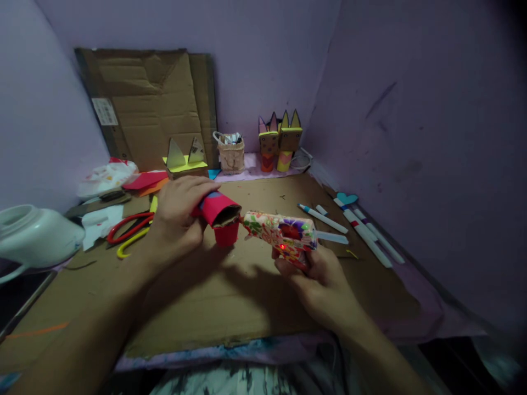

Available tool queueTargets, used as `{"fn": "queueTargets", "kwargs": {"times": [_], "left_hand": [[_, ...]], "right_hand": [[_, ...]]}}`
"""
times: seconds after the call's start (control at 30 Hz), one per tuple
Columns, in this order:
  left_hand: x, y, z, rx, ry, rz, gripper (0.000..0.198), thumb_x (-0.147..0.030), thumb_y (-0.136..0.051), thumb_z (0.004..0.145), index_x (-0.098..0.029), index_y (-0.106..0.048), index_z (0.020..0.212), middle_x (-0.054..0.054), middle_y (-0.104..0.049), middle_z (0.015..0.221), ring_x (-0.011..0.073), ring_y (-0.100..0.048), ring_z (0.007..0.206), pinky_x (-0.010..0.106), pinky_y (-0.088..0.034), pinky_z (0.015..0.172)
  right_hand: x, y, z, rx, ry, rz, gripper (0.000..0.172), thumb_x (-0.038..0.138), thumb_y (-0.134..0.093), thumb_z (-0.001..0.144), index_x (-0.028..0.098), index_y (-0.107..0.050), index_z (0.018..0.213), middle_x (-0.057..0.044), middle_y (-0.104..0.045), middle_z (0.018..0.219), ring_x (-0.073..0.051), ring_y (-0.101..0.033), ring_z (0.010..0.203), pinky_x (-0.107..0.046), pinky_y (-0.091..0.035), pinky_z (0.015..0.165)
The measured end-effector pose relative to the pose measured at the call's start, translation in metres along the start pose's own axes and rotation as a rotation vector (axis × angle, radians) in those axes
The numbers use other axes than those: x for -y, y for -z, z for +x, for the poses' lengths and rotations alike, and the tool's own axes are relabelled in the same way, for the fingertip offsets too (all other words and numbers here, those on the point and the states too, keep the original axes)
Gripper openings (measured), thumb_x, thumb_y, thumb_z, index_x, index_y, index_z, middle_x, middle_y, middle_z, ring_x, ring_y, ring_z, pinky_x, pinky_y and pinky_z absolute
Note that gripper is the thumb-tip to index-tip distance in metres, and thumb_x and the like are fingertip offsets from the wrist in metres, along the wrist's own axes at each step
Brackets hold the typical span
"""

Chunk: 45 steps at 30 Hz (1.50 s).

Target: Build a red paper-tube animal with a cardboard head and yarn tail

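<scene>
My left hand is closed around a red paper-covered cardboard tube, tilted so its open end faces right. A smaller red piece shows beneath the rim; whether it is joined to the tube I cannot tell. In my right hand is a flower-patterned glue gun with a red light lit. A clear glue stick juts from its back end. The nozzle meets or nearly meets the tube's rim. Just behind my left hand stands a cardboard piece with two pointed ears and a yellow strip.
Red-handled scissors and a white teapot lie to the left. Several markers rest on the right, by a blue paper heart. At the back stand two eared cardboard figures, a wrapped pen holder and a cardboard sheet.
</scene>
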State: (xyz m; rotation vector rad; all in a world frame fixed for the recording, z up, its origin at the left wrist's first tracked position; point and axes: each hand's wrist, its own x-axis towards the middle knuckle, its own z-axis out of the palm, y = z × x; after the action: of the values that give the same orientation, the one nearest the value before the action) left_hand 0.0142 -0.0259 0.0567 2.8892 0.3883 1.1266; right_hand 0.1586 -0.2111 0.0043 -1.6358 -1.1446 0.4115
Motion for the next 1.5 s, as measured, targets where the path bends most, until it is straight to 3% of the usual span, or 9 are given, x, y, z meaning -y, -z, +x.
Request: {"fn": "queueTargets", "kwargs": {"times": [0.47,0.63,0.73,0.83,0.93,1.07,1.2,1.3,1.5], "left_hand": [[0.001,0.003,-0.002,0.003,0.002,-0.011,0.045,-0.007,-0.046,0.067,-0.017,-0.054,0.110,0.009,-0.059,0.115,0.0249,-0.051,0.110,0.043,-0.039,0.095],[0.000,0.003,-0.003,0.006,0.021,-0.017,0.045,-0.007,-0.046,0.068,-0.019,-0.054,0.111,0.007,-0.058,0.116,0.0247,-0.051,0.111,0.043,-0.039,0.096],[0.000,0.003,-0.002,0.014,0.021,-0.020,0.045,-0.008,-0.046,0.068,-0.021,-0.054,0.110,0.006,-0.059,0.115,0.0246,-0.051,0.110,0.043,-0.039,0.095],[0.000,0.003,-0.002,0.010,0.014,-0.017,0.045,-0.008,-0.045,0.068,-0.022,-0.054,0.110,0.006,-0.059,0.115,0.0239,-0.051,0.110,0.043,-0.040,0.095],[0.000,0.003,-0.001,-0.002,0.013,-0.015,0.045,-0.007,-0.045,0.067,-0.021,-0.054,0.109,0.006,-0.059,0.114,0.0232,-0.052,0.110,0.043,-0.040,0.095],[-0.001,0.004,-0.001,0.003,0.014,-0.012,0.047,-0.005,-0.045,0.066,-0.020,-0.054,0.110,0.007,-0.060,0.114,0.0229,-0.052,0.110,0.042,-0.041,0.095],[-0.001,0.003,-0.002,0.000,0.023,-0.017,0.047,-0.005,-0.045,0.067,-0.020,-0.054,0.110,0.007,-0.059,0.115,0.0226,-0.051,0.111,0.042,-0.040,0.096],[-0.001,0.003,-0.003,0.005,0.023,-0.015,0.047,-0.006,-0.044,0.067,-0.020,-0.054,0.111,0.007,-0.059,0.115,0.0226,-0.051,0.111,0.042,-0.039,0.096],[-0.001,0.003,-0.005,0.018,0.022,-0.006,0.047,-0.007,-0.043,0.067,-0.021,-0.053,0.110,0.006,-0.058,0.116,0.0236,-0.051,0.111,0.043,-0.039,0.096]], "right_hand": [[-0.003,-0.002,0.006,-0.010,-0.045,0.090,0.002,0.019,-0.053,0.073,0.018,-0.054,0.071,-0.003,-0.059,0.072,-0.017,-0.055,0.069,-0.030,-0.042,0.063],[0.001,0.004,0.015,-0.072,-0.122,0.288,0.029,0.024,-0.057,0.070,0.017,-0.053,0.098,-0.006,-0.063,0.087,-0.019,-0.059,0.078,-0.030,-0.045,0.068],[-0.006,0.010,0.025,-0.095,-0.213,0.267,0.027,0.030,-0.056,0.070,0.016,-0.054,0.094,-0.005,-0.063,0.080,-0.018,-0.058,0.068,-0.028,-0.043,0.059],[-0.019,0.015,0.038,-0.091,-0.266,0.113,0.024,0.033,-0.057,0.070,0.016,-0.057,0.086,-0.004,-0.063,0.076,-0.018,-0.057,0.065,-0.029,-0.041,0.057],[-0.024,0.021,0.045,-0.053,-0.273,-0.326,0.018,0.036,-0.061,0.068,0.018,-0.058,0.068,-0.006,-0.060,0.067,-0.024,-0.058,0.067,-0.035,-0.042,0.060],[-0.006,0.019,0.039,-0.192,-0.112,-0.694,0.014,0.030,-0.066,0.067,0.017,-0.061,0.068,-0.013,-0.061,0.077,-0.034,-0.056,0.087,-0.048,-0.041,0.074],[0.010,-0.013,0.040,-0.107,0.073,-0.253,0.064,0.027,-0.071,0.064,0.017,-0.045,0.122,-0.014,-0.056,0.115,-0.027,-0.053,0.105,-0.043,-0.042,0.087],[0.005,-0.045,0.052,0.092,0.029,0.031,0.078,0.026,-0.074,0.060,0.020,-0.037,0.128,-0.015,-0.048,0.128,-0.025,-0.052,0.108,-0.041,-0.045,0.086],[-0.005,-0.070,0.063,0.257,0.086,0.297,0.048,0.016,-0.066,0.067,0.021,-0.049,0.112,-0.005,-0.061,0.109,-0.020,-0.057,0.098,-0.035,-0.047,0.083]]}}
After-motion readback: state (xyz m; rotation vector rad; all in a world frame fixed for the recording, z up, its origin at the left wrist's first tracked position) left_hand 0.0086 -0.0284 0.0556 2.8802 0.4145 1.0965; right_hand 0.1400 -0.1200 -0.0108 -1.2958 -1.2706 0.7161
